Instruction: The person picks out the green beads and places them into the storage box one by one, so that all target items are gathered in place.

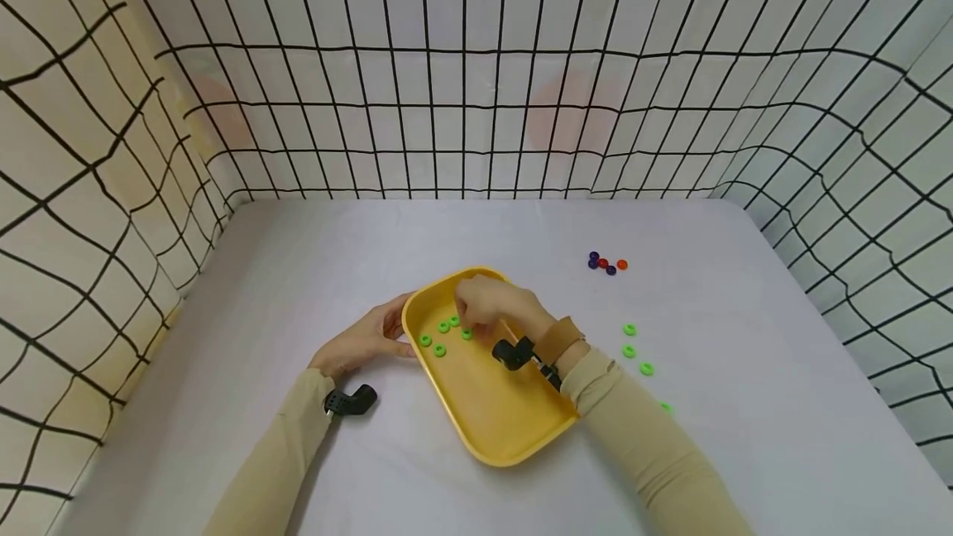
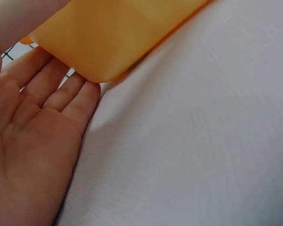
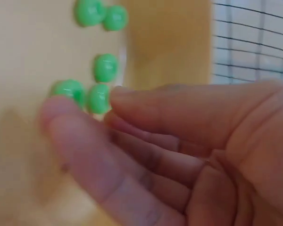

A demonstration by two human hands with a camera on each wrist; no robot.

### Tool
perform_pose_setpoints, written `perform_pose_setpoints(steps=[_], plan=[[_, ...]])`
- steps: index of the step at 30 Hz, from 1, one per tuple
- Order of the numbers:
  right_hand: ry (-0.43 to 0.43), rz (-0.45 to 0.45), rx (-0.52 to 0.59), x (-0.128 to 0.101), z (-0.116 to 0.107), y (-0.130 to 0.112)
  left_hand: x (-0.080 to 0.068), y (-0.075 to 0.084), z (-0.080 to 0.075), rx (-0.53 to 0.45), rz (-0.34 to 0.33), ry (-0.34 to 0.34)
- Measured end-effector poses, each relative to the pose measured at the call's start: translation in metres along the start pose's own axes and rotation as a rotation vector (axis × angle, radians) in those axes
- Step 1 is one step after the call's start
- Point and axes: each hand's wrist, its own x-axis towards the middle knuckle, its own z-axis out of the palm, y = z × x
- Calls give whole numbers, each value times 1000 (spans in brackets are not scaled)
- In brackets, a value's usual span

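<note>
Both hands work at the yellow rounded-rectangular plastic tray (image 1: 514, 428), which sits low in the centre of the head view on the white cloth-covered table (image 1: 744, 453).

Left hand (image 1: 365, 343): lies flat on the table at the tray's left edge, fingers straight and relaxed, holding nothing. Left wrist view shows the fingertips (image 2: 87, 92) touching the tray's rounded outer corner (image 2: 104, 42), palm turned up to the camera.

Right hand (image 1: 495, 308): reaches over the tray's upper half, fingers bent downward. Right wrist view is blurred; thumb (image 3: 80, 155) and forefinger stand narrowly apart just beside the green rings (image 3: 96, 96). Whether a ring is pinched between them cannot be told.

Green plastic rings in the tray (image 1: 439, 346): a loose cluster on the tray floor at its upper left, directly under the right fingertips. Five show in the right wrist view.

Loose green rings on the table (image 1: 629, 349): a short column right of the tray, one more lower right, near the right sleeve.

Small cluster of purple, red and orange rings (image 1: 606, 263): upper right of the tray, well apart from both hands.

Black-gridded white curtain walls (image 1: 476, 64) enclose the table on three sides.
</note>
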Motion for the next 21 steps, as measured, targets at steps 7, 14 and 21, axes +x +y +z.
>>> perform_pose_setpoints(steps=[7,14,21], plan=[[201,-91,278,-34,-36,14,1,0,-1,9,3,-2],[358,-141,452,-78,-70,37,1,4,-6,42,25,12],[482,-74,561,-126,-58,99,2,2,-3,19,4,-3]])
